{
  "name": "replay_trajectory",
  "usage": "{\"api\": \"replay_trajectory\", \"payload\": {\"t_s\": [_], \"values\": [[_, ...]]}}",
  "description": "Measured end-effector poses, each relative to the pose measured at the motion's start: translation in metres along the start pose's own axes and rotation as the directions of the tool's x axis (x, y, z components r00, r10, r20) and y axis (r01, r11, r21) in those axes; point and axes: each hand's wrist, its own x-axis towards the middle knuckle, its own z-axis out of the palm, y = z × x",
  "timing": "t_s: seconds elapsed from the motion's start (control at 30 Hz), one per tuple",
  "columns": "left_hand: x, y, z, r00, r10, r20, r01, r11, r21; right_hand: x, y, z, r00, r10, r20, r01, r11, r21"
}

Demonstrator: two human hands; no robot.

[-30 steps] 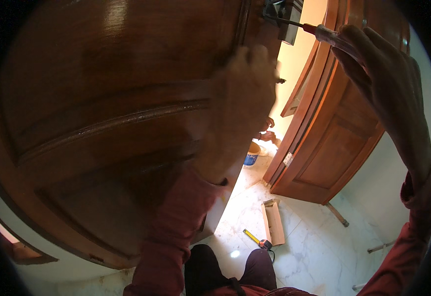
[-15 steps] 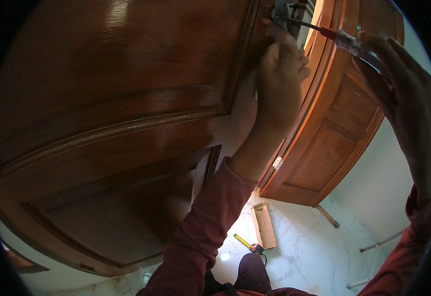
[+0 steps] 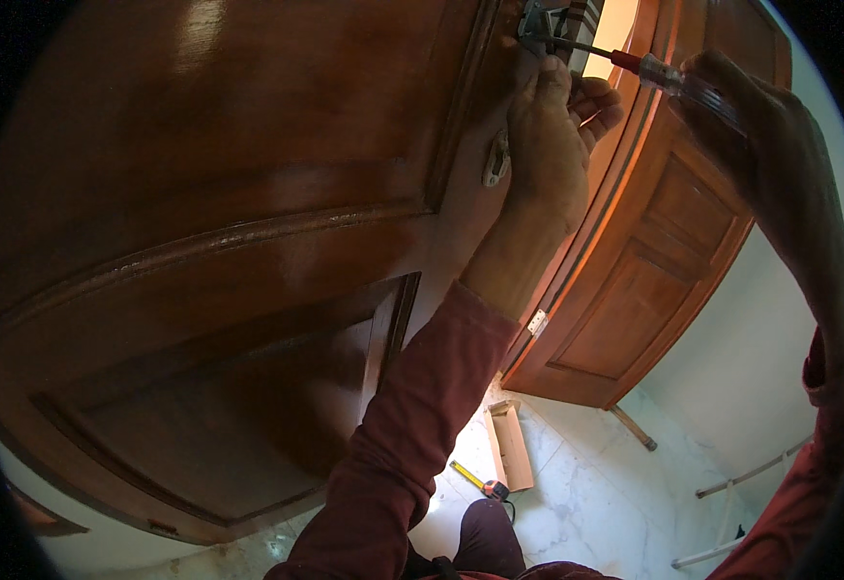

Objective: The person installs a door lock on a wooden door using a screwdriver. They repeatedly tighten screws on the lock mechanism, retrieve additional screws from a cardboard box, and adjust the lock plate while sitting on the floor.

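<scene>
My right hand (image 3: 765, 121) is closed around the clear handle of a screwdriver (image 3: 678, 79) with a red collar. Its thin shaft runs left to a metal lock fitting (image 3: 532, 21) on the edge of the brown wooden door (image 3: 248, 126). Just below the shaft's tip is my left hand (image 3: 552, 145), thumb up and fingers curled. Whatever its fingertips may pinch is hidden. A small pale metal keyhole plate (image 3: 495, 159) sits on the door beside my left wrist.
A second wooden door leaf (image 3: 635, 300) with a hinge (image 3: 537, 323) stands to the right. On the marble floor (image 3: 586, 503) lie an open cardboard box (image 3: 511, 447) and a partly extended tape measure (image 3: 492, 489). Metal legs (image 3: 731, 483) stand at the lower right.
Both hands and the screwdriver have shifted slightly left in view. My left thumb now points up and its fingers are more visible; the keyhole plate has come into sight.
</scene>
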Motion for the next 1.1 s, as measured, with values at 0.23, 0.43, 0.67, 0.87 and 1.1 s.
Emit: {"api": "replay_trajectory", "payload": {"t_s": [0.23, 0.43, 0.67, 0.87, 1.1], "values": [[0.008, 0.008, -0.013, 1.000, 0.019, -0.003, -0.019, 1.000, 0.020, 0.014, -0.029, 0.009, 0.955, -0.261, -0.142, 0.202, 0.921, -0.334], [0.012, 0.006, -0.026, 0.999, -0.005, 0.038, 0.002, 0.996, 0.088, 0.017, -0.018, 0.028, 0.949, -0.295, -0.113, 0.265, 0.938, -0.223], [0.011, 0.014, -0.019, 1.000, 0.002, 0.003, -0.003, 0.995, 0.103, 0.017, -0.020, 0.016, 0.951, -0.276, -0.136, 0.245, 0.947, -0.210], [0.011, 0.016, -0.023, 0.998, 0.011, 0.063, -0.023, 0.982, 0.187, 0.005, -0.027, 0.020, 0.934, -0.328, -0.145, 0.215, 0.836, -0.505], [0.011, 0.015, -0.022, 0.997, 0.030, 0.072, -0.043, 0.983, 0.180, -0.003, -0.029, 0.014, 0.928, -0.355, -0.108, 0.226, 0.771, -0.595]]}}
